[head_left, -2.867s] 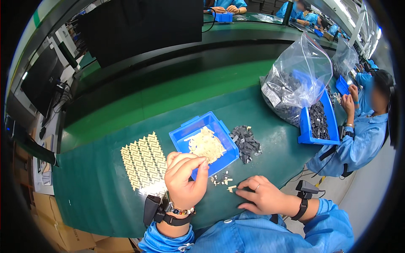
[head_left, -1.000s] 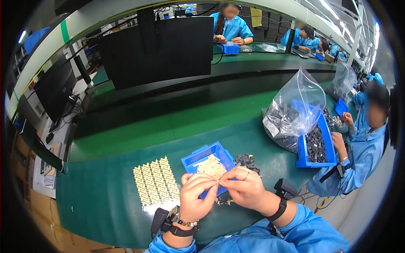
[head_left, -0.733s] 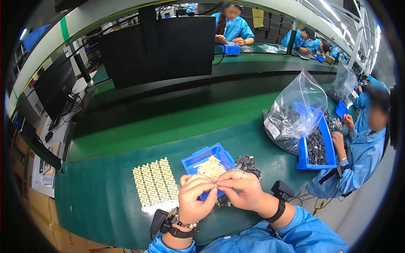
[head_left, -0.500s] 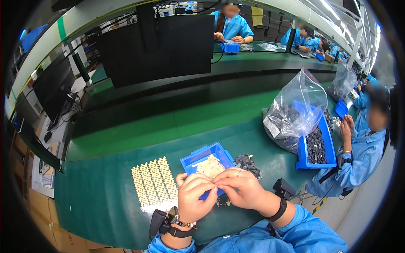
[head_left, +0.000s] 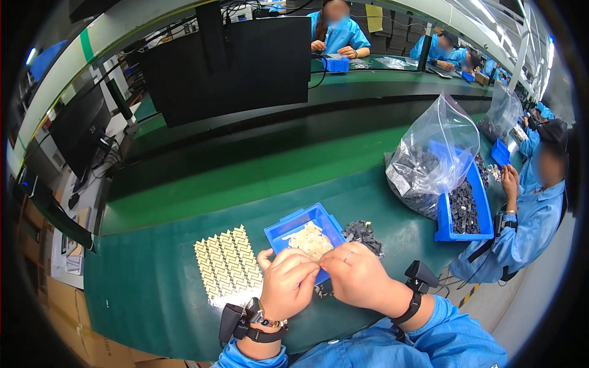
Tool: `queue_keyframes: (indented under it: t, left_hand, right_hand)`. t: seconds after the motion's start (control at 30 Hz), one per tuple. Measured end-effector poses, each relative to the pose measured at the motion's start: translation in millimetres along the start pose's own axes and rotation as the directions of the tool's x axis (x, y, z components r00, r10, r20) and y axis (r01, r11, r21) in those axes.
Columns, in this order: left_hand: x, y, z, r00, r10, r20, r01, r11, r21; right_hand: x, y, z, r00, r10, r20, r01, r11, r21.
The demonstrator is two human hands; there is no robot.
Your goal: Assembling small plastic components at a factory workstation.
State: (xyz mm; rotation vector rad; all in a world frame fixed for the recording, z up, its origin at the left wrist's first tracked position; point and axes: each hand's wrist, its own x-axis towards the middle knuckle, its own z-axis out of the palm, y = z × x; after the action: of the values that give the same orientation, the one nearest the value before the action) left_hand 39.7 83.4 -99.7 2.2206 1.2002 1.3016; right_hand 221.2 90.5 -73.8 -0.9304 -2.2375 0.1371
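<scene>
Lifted from the bench (head_left: pixel 147 294) where it lay in the earliest frame, the right hand (head_left: pixel 363 283) now meets the left hand (head_left: pixel 287 288) at the near edge of a small blue tray (head_left: pixel 278 237); the fingers of both hands are pinched narrow, tips together, though whatever they may hold is too small and hidden to tell. Pale, thin pieces (head_left: pixel 310 240) lie heaped in the tray, just beyond the fingertips; a heap of dark pieces (head_left: pixel 362 235) sits just to its right on the green bench; smaller scraps (head_left: pixel 323 292) show beside the right hand. Left of the tray lies a sheet of cream, zigzag-patterned parts (head_left: pixel 228 262); farther right, a clear plastic bag (head_left: pixel 410 175) of dark pieces leans against a larger blue bin (head_left: pixel 465 237); beyond that bin, a co-worker in blue (head_left: pixel 538 214) sits with hands raised.
</scene>
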Motion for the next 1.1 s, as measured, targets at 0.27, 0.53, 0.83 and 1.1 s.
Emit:
queue_keyframes:
  t: [0.27,0.53,0.83,1.1]
  left_hand:
    - [0.5,3.3,2.7,0.994,-0.081,-0.071,0.084,0.996,0.033]
    - [0.8,3.2,0.8,0.993,-0.105,-0.053,0.11,0.99,0.087]
    - [-2.1,3.5,4.7,0.977,-0.148,-0.153,0.167,0.979,0.116]
    - [-1.1,4.1,3.9,0.991,-0.089,-0.1,0.101,0.987,0.122]
  right_hand:
    - [1.2,21.0,-0.6,0.985,0.134,-0.111,-0.136,0.991,-0.008]
    - [6.1,13.5,2.6,0.989,0.147,-0.01,-0.133,0.921,0.367]
    - [6.1,11.9,3.5,0.985,0.174,0.002,-0.162,0.916,0.368]
    - [3.8,10.8,8.8,0.98,0.201,0.001,-0.184,0.899,0.398]
